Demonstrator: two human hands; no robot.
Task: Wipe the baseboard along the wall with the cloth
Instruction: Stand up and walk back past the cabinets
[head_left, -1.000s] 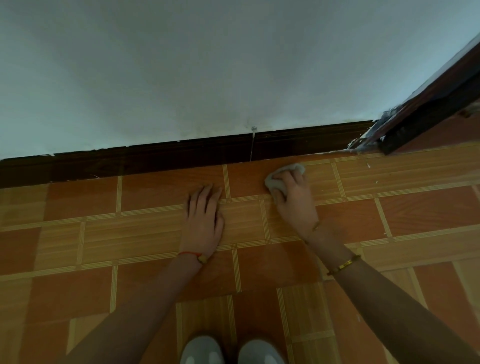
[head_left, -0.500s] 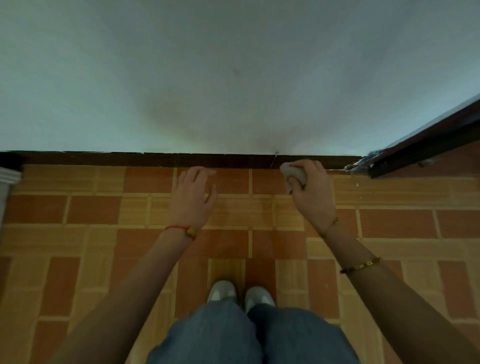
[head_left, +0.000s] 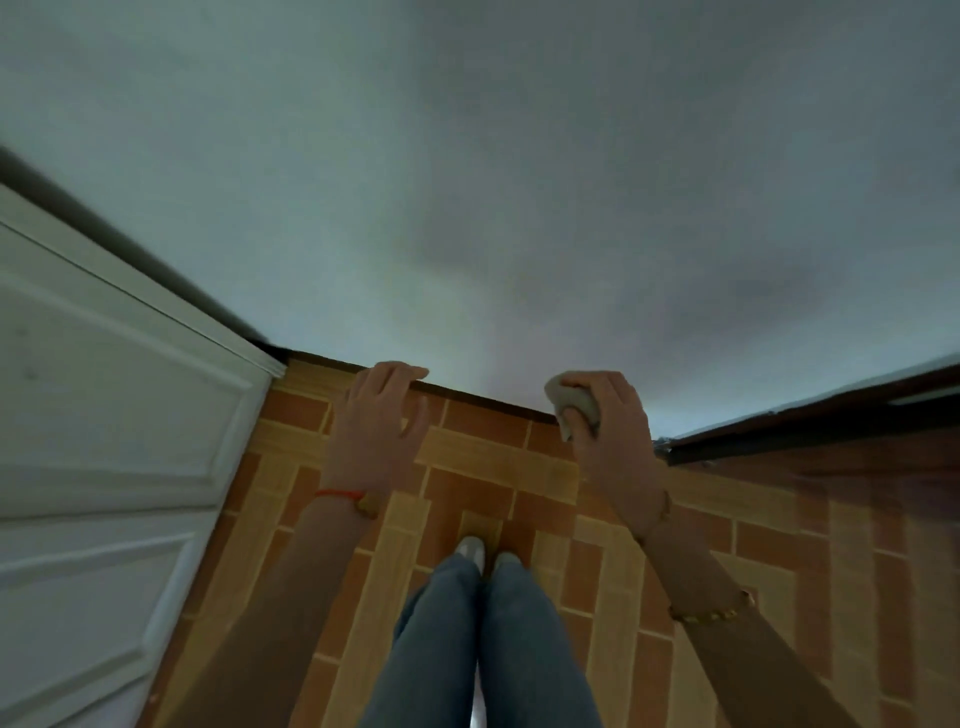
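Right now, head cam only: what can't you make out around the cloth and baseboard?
- Cloth: mostly covered by the right hand gripping it; its full shape is hidden.
- Baseboard: a stretch is hidden behind the left hand and the right hand; motion blur softens its surface, so dirt cannot be judged.
- White door: cut off by the left edge.
- Shoes: largely hidden by the jeans.

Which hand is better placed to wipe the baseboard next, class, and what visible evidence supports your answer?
Right. The right hand already grips the cloth, bunched up and held close to the baseboard. The left hand holds nothing, its fingers loosely curled in front of the baseboard's top edge.
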